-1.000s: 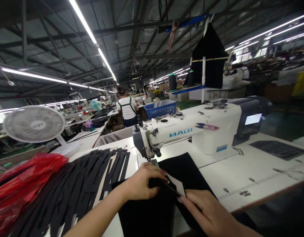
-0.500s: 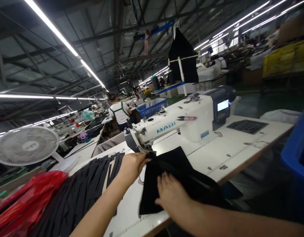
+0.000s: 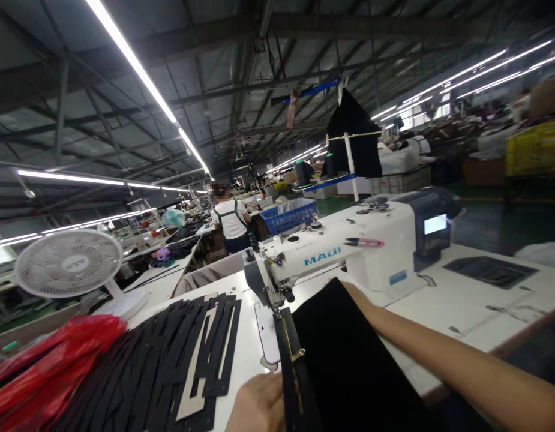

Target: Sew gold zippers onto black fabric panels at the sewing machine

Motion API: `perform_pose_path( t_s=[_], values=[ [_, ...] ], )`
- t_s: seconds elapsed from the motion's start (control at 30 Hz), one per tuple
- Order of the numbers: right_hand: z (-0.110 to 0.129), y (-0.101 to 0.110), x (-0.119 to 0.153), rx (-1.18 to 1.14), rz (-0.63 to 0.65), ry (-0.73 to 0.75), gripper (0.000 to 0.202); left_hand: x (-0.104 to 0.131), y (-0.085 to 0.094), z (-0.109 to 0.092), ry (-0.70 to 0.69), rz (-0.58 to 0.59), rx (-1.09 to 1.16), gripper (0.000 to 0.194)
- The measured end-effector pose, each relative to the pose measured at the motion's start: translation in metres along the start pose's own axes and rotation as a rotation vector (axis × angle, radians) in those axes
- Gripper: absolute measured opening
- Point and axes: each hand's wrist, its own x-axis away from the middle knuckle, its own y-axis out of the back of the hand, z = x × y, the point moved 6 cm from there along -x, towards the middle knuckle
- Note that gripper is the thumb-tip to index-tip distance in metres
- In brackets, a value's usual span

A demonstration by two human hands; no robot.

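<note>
A black fabric piece (image 3: 349, 354) lies tilted across the front of the white sewing machine (image 3: 322, 255). Along its left edge runs a black strip with a gold zipper (image 3: 287, 336) and a gold zipper pull (image 3: 297, 354). The strip's top end sits at the machine's needle area (image 3: 277, 300). My left hand (image 3: 259, 403) is closed on the strip's lower left edge, fingers curled. Behind the fabric's upper right edge is my right hand (image 3: 356, 295), its fingers hidden by the cloth; the forearm reaches in from the right.
Black cut strips (image 3: 169, 348) lie overlapped on the table's left, with a beige slotted template (image 3: 197, 372) among them. Beyond stand a red plastic bag (image 3: 74, 366) and a white fan (image 3: 74, 264). Pink-handled thread snips (image 3: 365, 242) rest on the machine. A person (image 3: 230, 219) works farther back.
My left hand has come down from the needle area to the strip's lower edge. My right hand has moved up behind the fabric. The fabric has turned, and the gold zipper now shows.
</note>
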Motion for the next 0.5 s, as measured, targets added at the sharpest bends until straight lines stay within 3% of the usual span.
perform_pose_path(
  t_s=[0.1,0.27,0.4,0.5],
  values=[
    [-0.030,-0.016,-0.006,0.005,0.004,-0.031,0.015,0.004,-0.013,0.005,0.072,0.072,0.032,0.039],
    [-0.046,-0.025,-0.004,-0.049,0.027,-0.066,0.023,-0.013,-0.031,0.048,0.458,0.121,0.050,0.044],
    [-0.064,-0.016,-0.005,-0.087,0.030,-0.179,0.036,-0.017,-0.048,0.062,0.463,0.253,0.015,0.049],
    [-0.073,-0.016,-0.005,-0.119,0.058,-0.263,0.044,-0.018,-0.049,0.061,0.422,0.269,-0.013,0.051]
  ],
)
